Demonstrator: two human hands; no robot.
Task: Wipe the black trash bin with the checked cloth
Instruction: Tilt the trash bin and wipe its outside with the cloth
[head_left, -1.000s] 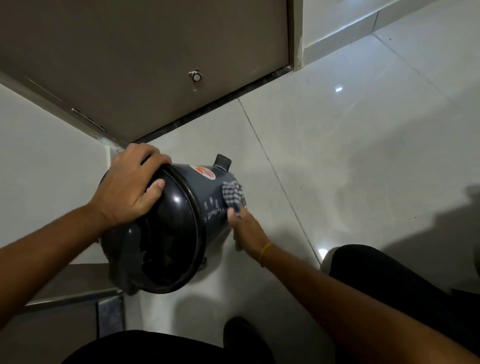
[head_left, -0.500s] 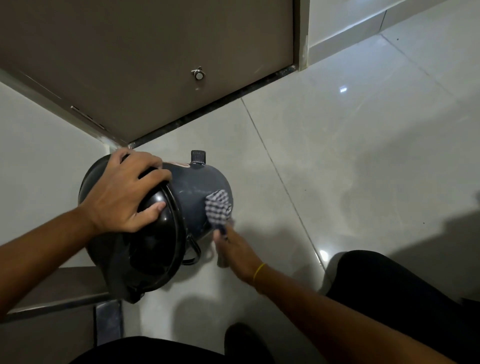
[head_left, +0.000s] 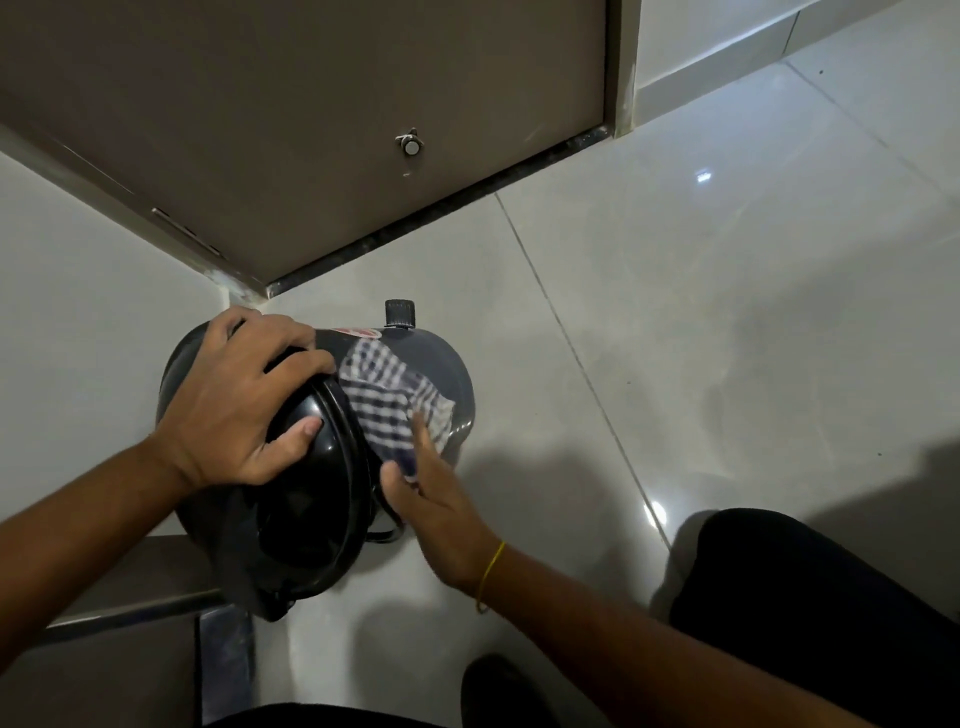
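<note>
The black trash bin (head_left: 447, 364) is tipped on its side above the floor, its glossy domed lid (head_left: 311, 499) facing me. My left hand (head_left: 234, 400) grips the lid's upper rim, fingers wrapped over it. The checked cloth (head_left: 389, 395), blue and white, lies spread across the bin's grey side wall. My right hand (head_left: 431, 493) presses the cloth's near end against the bin with its fingers; a yellow band circles that wrist. A foot pedal (head_left: 399, 313) sticks out at the bin's far end, beside a red and white sticker (head_left: 356, 331).
A brown door (head_left: 311, 114) with a small metal stopper (head_left: 410, 143) stands behind the bin, its dark threshold (head_left: 415, 228) running diagonally. A white wall (head_left: 67, 312) is at left, a grey ledge (head_left: 130, 587) below it. Glossy floor tiles (head_left: 727, 312) extend right. My dark-clothed knee (head_left: 805, 597) is at lower right.
The cloth has slid up and left over the bin's side and now lies spread wider. The bin has rolled, bringing the pedal to the top, and my left hand keeps its grip.
</note>
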